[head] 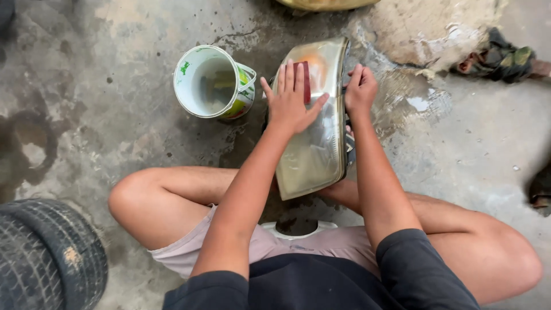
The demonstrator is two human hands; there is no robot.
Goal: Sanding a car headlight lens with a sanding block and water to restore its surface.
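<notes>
A yellowed car headlight (314, 150) lies lens-up on the wet concrete between my knees. My left hand (290, 100) presses flat on its upper part, fingers over a dark red sanding block (305, 80). My right hand (359, 89) is curled around the headlight's right edge, steadying it. Both forearms reach forward over my crossed legs.
A white plastic bucket (213, 82) with some water stands just left of the headlight. A car tyre (49, 258) lies at the lower left. A crumpled camouflage rag (499, 57) is at the upper right. A white stool edge (295, 231) shows under me.
</notes>
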